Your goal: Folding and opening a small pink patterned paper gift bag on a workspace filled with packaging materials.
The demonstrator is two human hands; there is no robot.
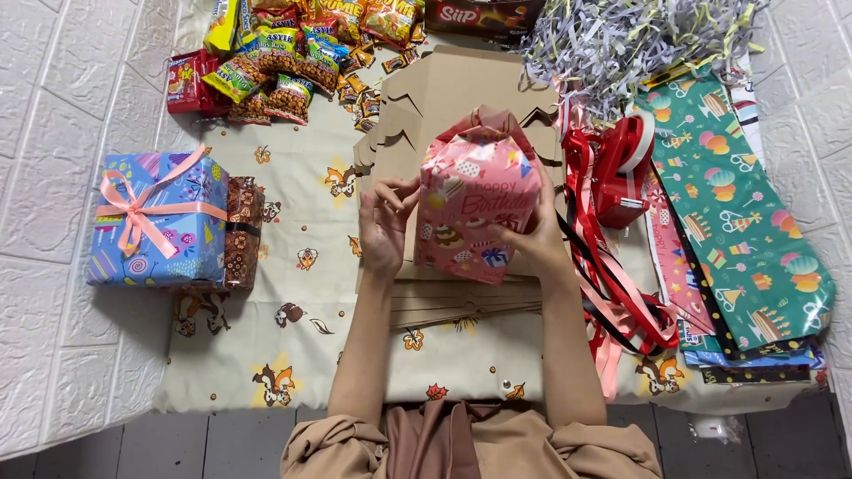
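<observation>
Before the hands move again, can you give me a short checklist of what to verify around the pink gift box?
1. Right hand grips the pink gift box: ok, it holds the right side.
2. Left hand is on the box: not ok, its fingers only hover at the left edge.
3. Paper top is closed: not ok, it is gathered and stands open.
4. Box rests steady on the flat cardboard stack: cannot tell.
5. Red ribbon lies near the right hand: ok.

Glossy pink printed paper wraps the gift box, matt brown cardboard sheets lie beneath, on soft printed cotton cloth, beside shiny satin ribbons.
</observation>
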